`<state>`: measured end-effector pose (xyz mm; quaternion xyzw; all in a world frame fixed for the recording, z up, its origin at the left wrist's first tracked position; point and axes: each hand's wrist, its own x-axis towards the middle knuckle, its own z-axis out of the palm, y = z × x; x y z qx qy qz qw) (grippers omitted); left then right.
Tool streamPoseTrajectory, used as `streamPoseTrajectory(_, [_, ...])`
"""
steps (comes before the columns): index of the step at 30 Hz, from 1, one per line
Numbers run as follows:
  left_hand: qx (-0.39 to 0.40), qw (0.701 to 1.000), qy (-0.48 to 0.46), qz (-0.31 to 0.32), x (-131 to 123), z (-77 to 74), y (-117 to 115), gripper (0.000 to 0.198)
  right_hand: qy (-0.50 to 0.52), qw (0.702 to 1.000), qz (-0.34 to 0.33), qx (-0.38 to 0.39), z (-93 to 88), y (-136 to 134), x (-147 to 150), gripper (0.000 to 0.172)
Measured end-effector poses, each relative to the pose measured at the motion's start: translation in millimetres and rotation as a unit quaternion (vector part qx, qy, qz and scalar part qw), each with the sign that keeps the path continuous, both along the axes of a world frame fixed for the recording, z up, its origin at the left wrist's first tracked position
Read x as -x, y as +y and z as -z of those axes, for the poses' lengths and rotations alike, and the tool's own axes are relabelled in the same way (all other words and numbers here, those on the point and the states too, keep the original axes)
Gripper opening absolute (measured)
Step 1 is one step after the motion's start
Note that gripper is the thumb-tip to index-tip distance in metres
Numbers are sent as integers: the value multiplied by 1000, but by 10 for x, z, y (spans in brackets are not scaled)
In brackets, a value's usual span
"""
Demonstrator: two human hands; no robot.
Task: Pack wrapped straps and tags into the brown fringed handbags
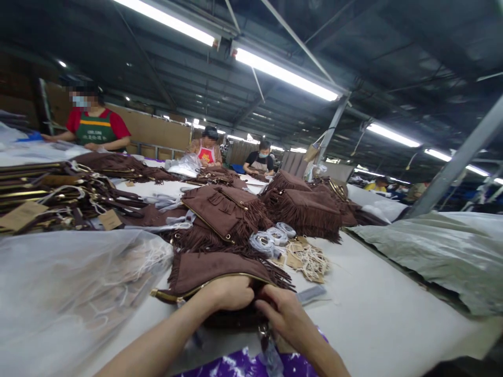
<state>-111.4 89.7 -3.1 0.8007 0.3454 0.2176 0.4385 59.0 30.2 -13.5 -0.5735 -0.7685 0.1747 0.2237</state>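
A brown fringed bag (220, 267) lies in front of me with its gold zipper (204, 285) unzipped. My left hand (234, 293) reaches over the zipper edge into the mouth of the bag; it looks curled, and its fingertips are hidden inside. Beside it, my right hand (281, 309) has thumb and fingers closed on the bag's edge at the right end of the opening. A strap clasp in clear plastic wrap (269, 348) hangs below my right hand. Dark shadow hides the bag's inside.
Stacked fringed bags (302, 209) stand beyond, with wrapped strap coils (271, 238) and stringed tags (310, 259) nearby. Zippered brown bags (51, 188) pile up at left, behind a clear plastic sheet (70, 283). Green sheeting (432, 251) lies right. Several co-workers (98, 128) work across the table.
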Motion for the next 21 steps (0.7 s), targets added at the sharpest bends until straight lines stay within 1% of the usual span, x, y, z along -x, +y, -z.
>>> streamPoseTrajectory(1, [32, 999, 1, 11, 17, -64, 19, 10, 92, 995, -19, 23, -26, -20, -41, 8])
streamPoseTrajectory(2, [67, 998, -4, 19, 32, -120, 33, 9, 194, 979, -30, 57, -42, -37, -76, 8])
streamPoseTrajectory(3, [100, 995, -16, 23, 42, -163, 42, 8, 293, 951, -34, 95, -49, -49, -102, 12])
streamPoseTrajectory(4, [124, 991, -35, 25, 46, -191, 45, 9, 377, 916, -32, 132, -47, -57, -118, 19])
streamPoseTrajectory(6, [161, 983, -83, 23, 36, -206, 39, 11, 508, 842, -23, 181, -28, -65, -114, 30])
streamPoseTrajectory(9, [220, 965, -141, 27, -5, -172, 8, 13, 636, 747, -7, 193, 11, -67, -45, 39])
streamPoseTrajectory(11, [248, 954, -166, 31, -34, -151, -21, 14, 689, 701, 4, 184, 26, -60, 7, 42])
streamPoseTrajectory(12, [253, 950, -180, 33, -48, -145, -37, 15, 707, 686, 8, 171, 29, -52, 25, 42])
streamPoseTrajectory(13, [254, 947, -191, 36, -62, -139, -52, 17, 719, 678, 11, 153, 28, -42, 38, 42])
streamPoseTrajectory(15, [251, 945, -204, 44, -95, -118, -77, 21, 724, 681, 10, 108, 14, -14, 49, 39])
streamPoseTrajectory(17, [235, 951, -199, 35, -136, -77, -91, 20, 708, 703, 5, 74, -12, 15, 51, 38])
streamPoseTrajectory(19, [213, 959, -189, 8, -179, -26, -102, 19, 682, 728, 3, 64, -44, 36, 61, 38])
streamPoseTrajectory(21, [202, 963, -180, -7, -211, 13, -122, 21, 663, 746, 5, 64, -73, 43, 87, 40])
